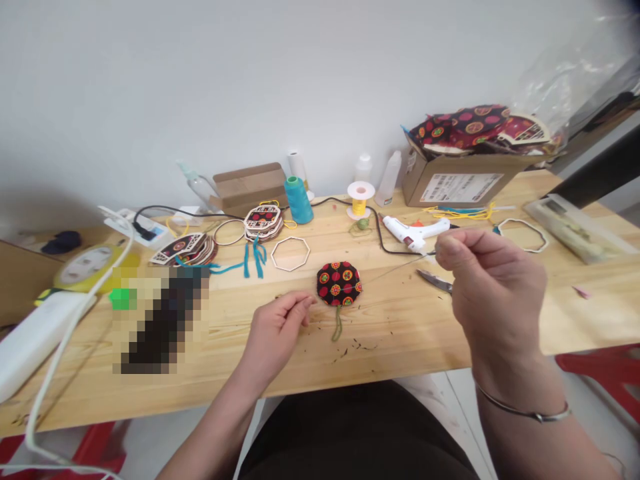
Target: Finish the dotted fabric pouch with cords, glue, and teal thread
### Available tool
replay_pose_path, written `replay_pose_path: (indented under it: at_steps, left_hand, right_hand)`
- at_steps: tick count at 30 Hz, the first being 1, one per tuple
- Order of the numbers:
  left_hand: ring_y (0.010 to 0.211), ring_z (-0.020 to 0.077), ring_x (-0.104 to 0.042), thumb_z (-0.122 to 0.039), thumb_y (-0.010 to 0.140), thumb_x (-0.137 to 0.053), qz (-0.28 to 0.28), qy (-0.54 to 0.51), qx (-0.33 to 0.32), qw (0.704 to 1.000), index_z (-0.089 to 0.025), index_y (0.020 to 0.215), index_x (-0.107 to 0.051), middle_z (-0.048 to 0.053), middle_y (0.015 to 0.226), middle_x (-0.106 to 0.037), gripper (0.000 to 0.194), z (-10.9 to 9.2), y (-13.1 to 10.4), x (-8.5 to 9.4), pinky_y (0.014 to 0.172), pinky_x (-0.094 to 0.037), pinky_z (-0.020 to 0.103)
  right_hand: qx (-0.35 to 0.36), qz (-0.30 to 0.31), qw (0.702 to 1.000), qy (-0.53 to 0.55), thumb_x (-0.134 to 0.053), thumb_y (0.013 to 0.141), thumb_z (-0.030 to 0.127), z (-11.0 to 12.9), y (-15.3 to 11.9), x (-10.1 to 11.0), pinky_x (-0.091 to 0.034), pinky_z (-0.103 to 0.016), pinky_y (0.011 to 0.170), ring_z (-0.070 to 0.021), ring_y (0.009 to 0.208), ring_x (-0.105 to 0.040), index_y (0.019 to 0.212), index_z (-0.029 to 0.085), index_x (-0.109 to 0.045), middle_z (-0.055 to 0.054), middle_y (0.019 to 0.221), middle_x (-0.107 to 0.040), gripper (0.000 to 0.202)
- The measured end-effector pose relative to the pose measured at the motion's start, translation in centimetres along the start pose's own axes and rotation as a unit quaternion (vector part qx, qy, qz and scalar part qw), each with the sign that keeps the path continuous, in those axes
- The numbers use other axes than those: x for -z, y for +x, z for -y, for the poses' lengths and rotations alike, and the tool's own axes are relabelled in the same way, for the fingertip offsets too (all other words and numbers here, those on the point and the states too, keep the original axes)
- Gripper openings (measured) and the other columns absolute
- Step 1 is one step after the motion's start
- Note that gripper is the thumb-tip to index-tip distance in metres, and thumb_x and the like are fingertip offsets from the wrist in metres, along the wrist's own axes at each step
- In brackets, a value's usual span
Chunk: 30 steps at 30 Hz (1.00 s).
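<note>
Two hands are at work on one pad [339,283], which lies dark and patterned on the bare wood of the table [400,347], in front of us and between our hands. Our right hand [493,287] is raised, with thumb and forefinger pinched on a thin thread [393,273] that slants down, drawn taut, to the pad. Whether a needle sits in that pinch we cannot tell. Our left hand [281,327] rests low, its thumb and finger brought together at the pad's left edge; we cannot tell whether they grip the edge, the thread or nothing.

As for progress, we judge the pad itself to be made up: it has its shape, and a green loop [337,327] hangs from its near edge. The thread looks uncut, so we take this stitch or pull to be unfinished. No frame is on the pad; one bare frame [291,269] lies beyond it to the left, and a second frame [530,249] lies well off to the right. The stack [263,223] of framed pieces behind looks further along than ours. The scissors [434,281] lie near our right hand, and the glue gun [415,233] just past them, neither in our grasp.
</note>
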<state>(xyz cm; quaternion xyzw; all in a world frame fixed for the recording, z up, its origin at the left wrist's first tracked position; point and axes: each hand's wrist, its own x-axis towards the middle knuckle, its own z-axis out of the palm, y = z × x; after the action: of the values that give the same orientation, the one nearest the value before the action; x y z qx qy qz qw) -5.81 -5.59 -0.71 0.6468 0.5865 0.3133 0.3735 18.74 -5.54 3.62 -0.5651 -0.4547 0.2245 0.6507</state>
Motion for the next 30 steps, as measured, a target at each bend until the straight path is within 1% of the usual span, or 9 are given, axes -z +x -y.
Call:
replay_pose_path:
  at_steps: [4,7,9,11,14,18,21,25,30]
  left_hand:
    - [0.071,0.0184,-0.059,-0.031,0.082,-0.051,-0.074,0.084,-0.039,0.993,-0.019,0.081,-0.069,0.002,0.068,-0.065,0.022,0.5,0.3,0.7,0.072,-0.044,0.030]
    - [0.096,0.0216,-0.058,-0.024,0.079,-0.056,-0.153,0.080,-0.117,0.978,-0.021,0.088,-0.071,0.006,0.097,-0.069,0.018,-0.7,0.1,1.1,0.091,-0.039,0.034]
    - [0.107,0.0216,-0.055,-0.021,0.079,-0.057,-0.151,0.017,-0.136,0.979,-0.024,0.093,-0.071,0.005,0.114,-0.064,0.020,-2.1,-0.4,1.3,0.099,-0.034,0.034]
    - [0.113,0.0229,-0.052,-0.023,0.079,-0.058,-0.115,-0.074,-0.133,0.982,-0.025,0.095,-0.071,0.004,0.119,-0.062,0.020,-3.6,-0.9,1.2,0.101,-0.033,0.036]
    - [0.110,0.0270,-0.054,-0.034,0.079,-0.059,-0.021,-0.257,-0.069,0.964,-0.021,0.098,-0.071,0.010,0.111,-0.066,0.026,-4.7,-1.7,0.3,0.096,-0.038,0.040]
    - [0.085,0.0213,-0.062,-0.034,0.083,-0.055,0.103,-0.437,0.029,0.893,-0.020,0.100,-0.070,0.009,0.092,-0.069,0.027,-4.2,-2.3,-1.3,0.081,-0.046,0.036]
    - [0.059,0.0112,-0.054,-0.029,0.085,-0.053,0.143,-0.479,0.063,0.864,-0.018,0.097,-0.069,0.007,0.080,-0.066,0.023,-3.8,-2.3,-2.1,0.061,-0.044,0.028]
    - [0.048,0.0040,-0.035,-0.026,0.082,-0.058,0.136,-0.472,0.107,0.864,-0.014,0.091,-0.070,0.003,0.068,-0.060,0.019,-3.8,-2.1,-2.4,0.046,-0.027,0.019]
    - [0.044,0.0026,-0.029,-0.026,0.077,-0.063,0.111,-0.447,0.139,0.877,-0.013,0.078,-0.069,0.001,0.060,-0.056,0.014,-3.7,-1.9,-2.5,0.043,-0.018,0.019]
  right_hand:
    - [0.027,0.019,0.998,-0.047,-0.062,0.078,0.026,0.2,0.1,0.4,-0.037,-0.023,0.053,-0.0092,0.059,-0.047,0.073,0.019,-0.062,0.003,0.064,-0.054,0.009]
    - [0.083,0.119,0.981,-0.126,-0.060,0.080,0.022,1.3,-0.6,0.4,-0.039,-0.025,0.056,-0.0108,0.060,-0.049,0.070,0.020,-0.060,0.002,0.066,-0.055,0.010]
    - [0.123,0.228,0.955,-0.141,-0.058,0.082,0.020,2.5,-1.3,0.2,-0.042,-0.027,0.061,-0.0127,0.067,-0.052,0.070,0.021,-0.059,0.000,0.071,-0.057,0.012]
    - [0.163,0.339,0.917,-0.135,-0.055,0.083,0.019,3.6,-2.1,-0.1,-0.044,-0.028,0.064,-0.0141,0.073,-0.053,0.072,0.023,-0.061,-0.002,0.078,-0.058,0.013]
    - [0.198,0.420,0.878,-0.116,-0.054,0.084,0.017,4.4,-2.8,-0.9,-0.045,-0.029,0.071,-0.0151,0.084,-0.052,0.077,0.024,-0.064,-0.004,0.088,-0.054,0.014]
    - [0.182,0.401,0.893,-0.094,-0.056,0.082,0.013,3.5,-2.6,-2.2,-0.044,-0.028,0.073,-0.0141,0.086,-0.051,0.074,0.020,-0.065,-0.003,0.086,-0.051,0.014]
    - [0.161,0.375,0.909,-0.086,-0.057,0.080,0.010,2.3,-2.2,-2.9,-0.044,-0.027,0.071,-0.0133,0.082,-0.051,0.069,0.018,-0.064,-0.002,0.080,-0.050,0.015]
    - [0.131,0.357,0.920,-0.091,-0.058,0.079,0.009,1.3,-1.9,-3.4,-0.043,-0.027,0.072,-0.0131,0.083,-0.051,0.069,0.018,-0.064,-0.002,0.081,-0.051,0.015]
    - [0.114,0.365,0.920,-0.089,-0.058,0.079,0.009,1.0,-1.9,-3.6,-0.043,-0.028,0.074,-0.0133,0.084,-0.051,0.066,0.018,-0.063,-0.002,0.082,-0.051,0.017]
